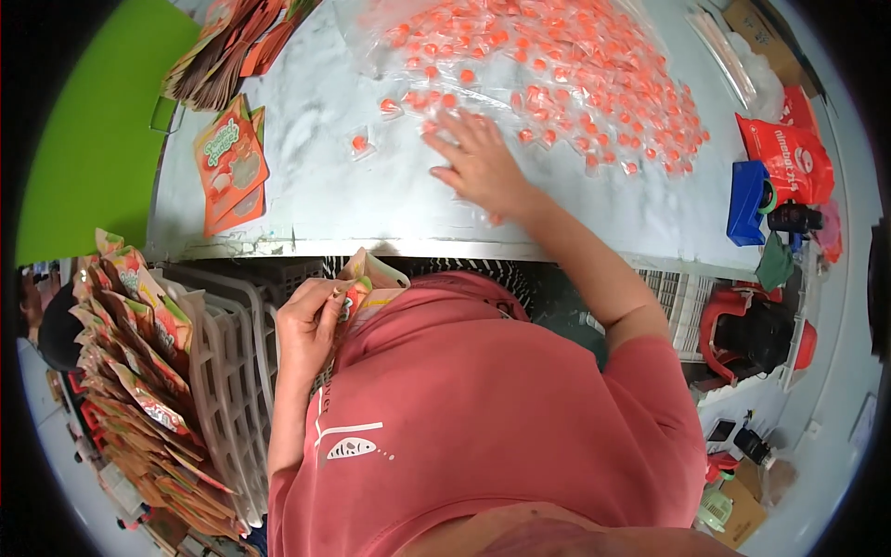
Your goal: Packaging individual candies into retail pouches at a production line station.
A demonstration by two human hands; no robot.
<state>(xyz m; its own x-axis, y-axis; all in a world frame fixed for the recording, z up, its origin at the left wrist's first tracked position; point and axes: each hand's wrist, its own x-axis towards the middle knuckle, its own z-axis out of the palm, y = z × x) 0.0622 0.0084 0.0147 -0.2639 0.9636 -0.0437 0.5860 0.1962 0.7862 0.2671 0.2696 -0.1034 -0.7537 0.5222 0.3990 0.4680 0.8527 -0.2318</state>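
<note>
My left hand pinches the rim of an orange printed pouch at the table's front edge, close to my shirt. The pouch's mouth gapes upward; what it holds inside is hidden. Over the white table my right hand reaches out with fingers spread, among small red-orange candies in clear wrappers. A large heap of these wrapped candies covers the far middle and right. One loose candy lies left of my right hand, and another shows just below its wrist.
Two flat orange pouches lie at the table's left, with a stack of pouches beyond. Filled pouches stand in rows by a pale plastic crate. A blue bin and red bag sit at the right edge.
</note>
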